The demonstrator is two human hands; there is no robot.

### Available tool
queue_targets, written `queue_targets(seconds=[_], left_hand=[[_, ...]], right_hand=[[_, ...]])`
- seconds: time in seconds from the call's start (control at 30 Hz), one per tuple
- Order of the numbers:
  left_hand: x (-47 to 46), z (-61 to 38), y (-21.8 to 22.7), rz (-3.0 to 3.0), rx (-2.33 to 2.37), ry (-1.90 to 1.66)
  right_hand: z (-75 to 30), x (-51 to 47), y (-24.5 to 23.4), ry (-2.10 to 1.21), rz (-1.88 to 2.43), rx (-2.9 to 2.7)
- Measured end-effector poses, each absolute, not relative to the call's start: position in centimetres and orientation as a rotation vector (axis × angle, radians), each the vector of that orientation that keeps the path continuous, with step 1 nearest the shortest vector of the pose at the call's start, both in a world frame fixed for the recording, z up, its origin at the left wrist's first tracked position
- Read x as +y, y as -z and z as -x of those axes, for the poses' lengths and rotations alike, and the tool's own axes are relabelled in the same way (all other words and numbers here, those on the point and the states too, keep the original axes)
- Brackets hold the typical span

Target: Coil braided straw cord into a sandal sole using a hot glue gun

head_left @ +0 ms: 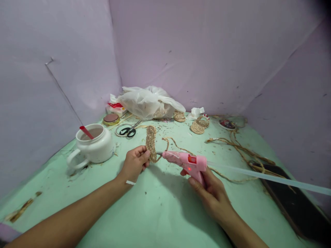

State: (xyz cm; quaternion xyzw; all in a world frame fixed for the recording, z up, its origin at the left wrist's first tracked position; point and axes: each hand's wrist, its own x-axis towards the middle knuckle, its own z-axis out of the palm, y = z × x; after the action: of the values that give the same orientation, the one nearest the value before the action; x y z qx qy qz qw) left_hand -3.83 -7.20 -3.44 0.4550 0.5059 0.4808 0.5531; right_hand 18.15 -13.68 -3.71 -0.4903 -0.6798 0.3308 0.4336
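Note:
Between the thumb and fingers of my left hand [136,160] is a long oval coil of braided jute cord [151,143], held upright above the table. My right hand [210,187] is closed around the handle of a pink glue gun [184,160] with a small red light lit. Its nozzle [159,153] points left at the coil's lower right edge; whether it touches cannot be made out. A long clear glue stick [263,175] sticks out of the gun's back. From the coil, a loose tail of jute cord [178,143] runs right, passing behind the gun.
On the left stands a white mug [95,146] with a red straw-like stick [86,132]. Scissors [128,131] lie beyond my left hand. A plastic bag [151,103] and small woven pieces [199,125] sit at the back. A dark phone-like slab [292,203] lies right.

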Motion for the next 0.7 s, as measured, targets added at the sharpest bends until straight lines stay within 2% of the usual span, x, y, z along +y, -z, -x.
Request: queue_targets(seconds=[0.7], left_hand=[[-7.03,3.92,3.58,-1.073,1.219,-1.164]], right_hand=[[-18.22,-13.51,3.51,-0.8,1.211,-1.739]])
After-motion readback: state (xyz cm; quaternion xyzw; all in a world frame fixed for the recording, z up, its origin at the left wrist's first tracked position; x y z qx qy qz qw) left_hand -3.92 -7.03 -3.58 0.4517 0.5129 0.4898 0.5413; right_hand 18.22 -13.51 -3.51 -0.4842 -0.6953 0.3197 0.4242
